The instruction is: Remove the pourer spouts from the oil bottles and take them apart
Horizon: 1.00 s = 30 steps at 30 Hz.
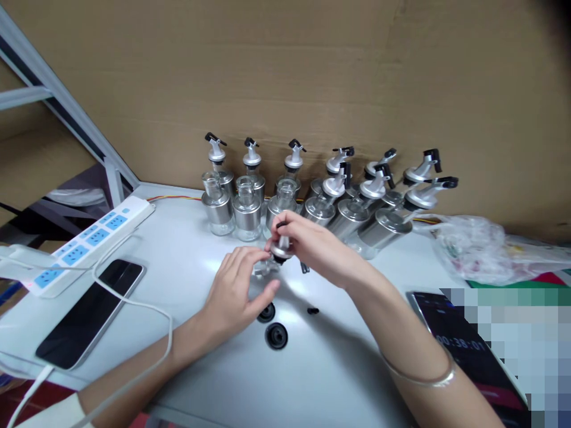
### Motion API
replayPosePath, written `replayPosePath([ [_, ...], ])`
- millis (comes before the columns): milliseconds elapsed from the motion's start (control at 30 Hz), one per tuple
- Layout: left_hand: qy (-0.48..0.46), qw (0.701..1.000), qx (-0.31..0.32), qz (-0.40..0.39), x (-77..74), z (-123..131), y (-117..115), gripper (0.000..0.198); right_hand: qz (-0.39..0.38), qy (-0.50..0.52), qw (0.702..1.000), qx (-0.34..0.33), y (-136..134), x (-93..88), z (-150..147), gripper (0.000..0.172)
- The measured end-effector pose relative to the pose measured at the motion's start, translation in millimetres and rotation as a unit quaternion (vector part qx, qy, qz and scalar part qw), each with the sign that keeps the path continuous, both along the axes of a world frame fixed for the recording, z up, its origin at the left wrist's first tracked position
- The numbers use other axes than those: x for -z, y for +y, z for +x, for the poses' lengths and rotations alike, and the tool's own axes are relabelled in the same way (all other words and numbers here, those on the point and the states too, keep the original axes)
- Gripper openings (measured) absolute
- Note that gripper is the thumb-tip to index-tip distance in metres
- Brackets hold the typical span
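Note:
My right hand pinches a silver oil-bottle pourer top by its upper part, holding it above the table. Beside it, my left hand has its thumb and fingers apart, the fingertips close to the pourer's rim; whether they touch is unclear. Silver pourer parts lie behind the left fingers, partly hidden. Below the hands are two round black stoppers, one partly covered by my left thumb. A small black piece lies to their right, and a black lever shows under my right wrist.
Glass bottles with steel bands stand in two rows at the back; several carry pourers, while three in front are uncapped. A power strip and phone with cables lie left. Right are plastic bags and another phone.

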<state>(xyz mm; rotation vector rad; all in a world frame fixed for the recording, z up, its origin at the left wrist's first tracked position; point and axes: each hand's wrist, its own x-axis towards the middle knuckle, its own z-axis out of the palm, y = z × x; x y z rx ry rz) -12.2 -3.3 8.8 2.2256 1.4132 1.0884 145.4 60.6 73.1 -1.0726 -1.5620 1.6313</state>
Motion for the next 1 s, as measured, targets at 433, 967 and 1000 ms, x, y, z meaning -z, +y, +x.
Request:
replayPosePath([
  [433, 0.007, 0.994, -0.095, -0.047, -4.7, -9, 10, 0.033, -0.228, 0.208, 0.951, 0.011, -17, -3.2, -22, 0.012],
  [967, 0.114, 0.993, -0.009, -0.03, -5.2, -2, 6, 0.03, 0.406, -0.194, 0.888, 0.095, -52, 63.6, 20, 0.034],
  [1000, 0.119, 0.993, -0.003, -0.026, -4.7, -2, 6, 0.03, 0.431, -0.212, 0.872, 0.098, -54, 66.2, 25, 0.035],
])
